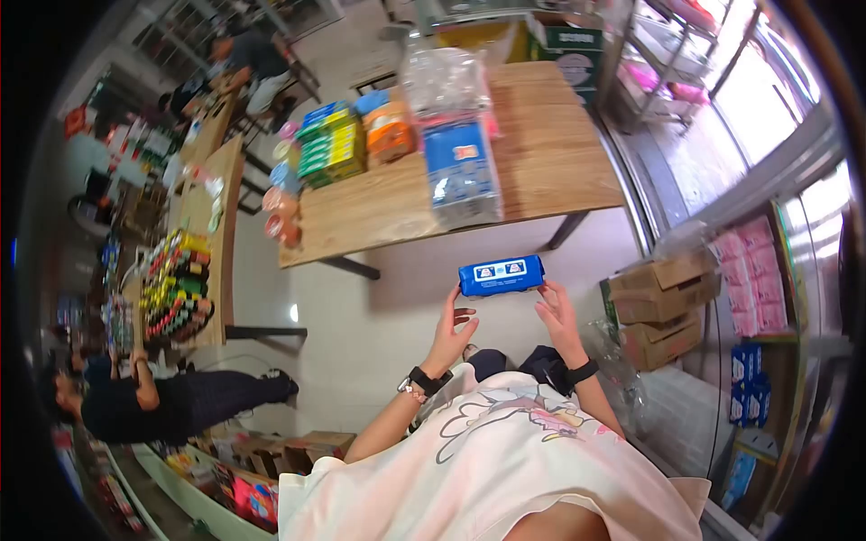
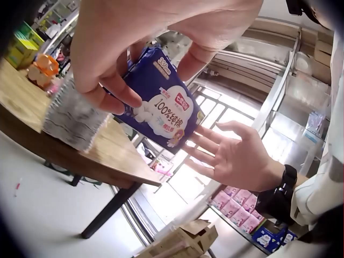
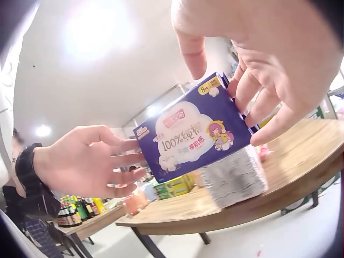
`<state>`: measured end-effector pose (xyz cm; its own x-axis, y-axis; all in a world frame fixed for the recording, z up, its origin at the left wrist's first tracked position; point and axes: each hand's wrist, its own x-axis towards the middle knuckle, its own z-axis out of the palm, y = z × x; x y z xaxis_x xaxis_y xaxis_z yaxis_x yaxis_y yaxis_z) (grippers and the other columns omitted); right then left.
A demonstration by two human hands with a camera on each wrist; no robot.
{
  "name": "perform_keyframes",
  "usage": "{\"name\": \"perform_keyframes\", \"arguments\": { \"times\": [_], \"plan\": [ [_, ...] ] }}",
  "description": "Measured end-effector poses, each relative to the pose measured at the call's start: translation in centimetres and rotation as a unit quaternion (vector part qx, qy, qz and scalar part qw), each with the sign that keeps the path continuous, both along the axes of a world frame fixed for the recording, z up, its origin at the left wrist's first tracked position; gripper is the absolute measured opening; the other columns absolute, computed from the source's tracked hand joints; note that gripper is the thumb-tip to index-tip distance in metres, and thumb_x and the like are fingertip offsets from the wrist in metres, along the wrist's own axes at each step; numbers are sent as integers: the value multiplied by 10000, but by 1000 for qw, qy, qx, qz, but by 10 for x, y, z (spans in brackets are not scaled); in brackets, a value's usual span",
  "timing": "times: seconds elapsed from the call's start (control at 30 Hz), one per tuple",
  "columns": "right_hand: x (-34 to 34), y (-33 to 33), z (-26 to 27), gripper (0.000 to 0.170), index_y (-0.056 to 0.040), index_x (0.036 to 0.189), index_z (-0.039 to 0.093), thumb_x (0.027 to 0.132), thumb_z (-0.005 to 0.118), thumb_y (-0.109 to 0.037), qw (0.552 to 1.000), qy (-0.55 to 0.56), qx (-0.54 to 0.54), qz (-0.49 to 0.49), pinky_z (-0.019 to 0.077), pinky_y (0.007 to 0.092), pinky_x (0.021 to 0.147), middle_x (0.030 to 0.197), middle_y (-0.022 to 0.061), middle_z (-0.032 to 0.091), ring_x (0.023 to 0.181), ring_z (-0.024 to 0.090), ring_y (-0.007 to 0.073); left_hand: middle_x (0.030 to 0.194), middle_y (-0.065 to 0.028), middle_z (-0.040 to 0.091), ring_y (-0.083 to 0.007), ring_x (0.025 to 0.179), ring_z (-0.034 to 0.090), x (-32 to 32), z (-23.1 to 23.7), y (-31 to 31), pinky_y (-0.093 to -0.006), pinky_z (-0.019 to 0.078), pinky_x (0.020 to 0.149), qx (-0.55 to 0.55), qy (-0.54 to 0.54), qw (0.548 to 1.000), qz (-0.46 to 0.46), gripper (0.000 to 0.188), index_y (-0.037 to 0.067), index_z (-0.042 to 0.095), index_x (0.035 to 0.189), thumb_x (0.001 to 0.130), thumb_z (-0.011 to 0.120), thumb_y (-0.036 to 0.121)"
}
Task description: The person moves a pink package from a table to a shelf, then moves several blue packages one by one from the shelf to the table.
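Blue package (image 1: 502,276), between both hands (image 1: 447,334) (image 1: 560,319), touching both

Wooden table (image 1: 550,126), pale floor (image 1: 352,347), bright windows (image 2: 232,112)

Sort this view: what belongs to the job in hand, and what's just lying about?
In the job:
blue packet
left hand, touching one end
right hand, touching the other

Seemingly just lying about:
green-and-yellow packs on the table
orange pack beside them
blue-and-silver pack
cardboard boxes
pink packs
bottles
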<state>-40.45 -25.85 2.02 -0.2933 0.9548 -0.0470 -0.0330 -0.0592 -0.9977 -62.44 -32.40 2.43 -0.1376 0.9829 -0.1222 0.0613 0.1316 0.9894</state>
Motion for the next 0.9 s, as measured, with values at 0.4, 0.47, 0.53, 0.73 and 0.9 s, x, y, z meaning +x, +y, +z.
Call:
{"name": "perform_keyframes", "arguments": {
  "times": [0.4,0.47,0.53,0.73,0.9],
  "plan": [
    [-160,-22,-10,443,-42,1210,391,799,555,-57,983,36,-47,173,397,322,885,1209,119,473,1220,395,238,1361,-119,256,-146,952,521,-125,-22,-89,-254,446,779,8,-35,984,173,676,48,145,1371,817,529,10],
    [-175,-17,-13,442,-45,1208,393,799,558,-74,979,36,-42,198,395,311,880,1202,126,477,1218,394,251,1363,-117,256,-143,947,523,-133,-26,-94,-251,445,777,5,-44,981,190,670,45,146,1370,821,528,8],
    [-196,-6,-17,440,-51,1206,398,799,560,-84,975,21,-49,216,395,305,875,1195,126,483,1219,392,257,1361,-116,262,-138,939,525,-146,-28,-94,-250,445,782,5,-51,976,213,665,41,145,1370,826,526,7],
    [-246,35,-22,414,-68,1187,426,801,570,-110,976,-31,-38,212,400,287,855,1172,115,509,1188,426,235,1284,-104,352,-131,903,534,-187,-44,-57,-236,447,720,4,-59,969,240,676,51,174,1365,803,548,11],
    [-299,77,-25,400,-58,1190,396,819,546,-47,972,7,-87,219,425,246,797,1161,107,519,1055,524,167,1306,-103,330,-121,892,518,-243,-60,-6,-249,434,782,-17,-33,977,211,701,58,129,1381,818,546,33]
  ]
}}
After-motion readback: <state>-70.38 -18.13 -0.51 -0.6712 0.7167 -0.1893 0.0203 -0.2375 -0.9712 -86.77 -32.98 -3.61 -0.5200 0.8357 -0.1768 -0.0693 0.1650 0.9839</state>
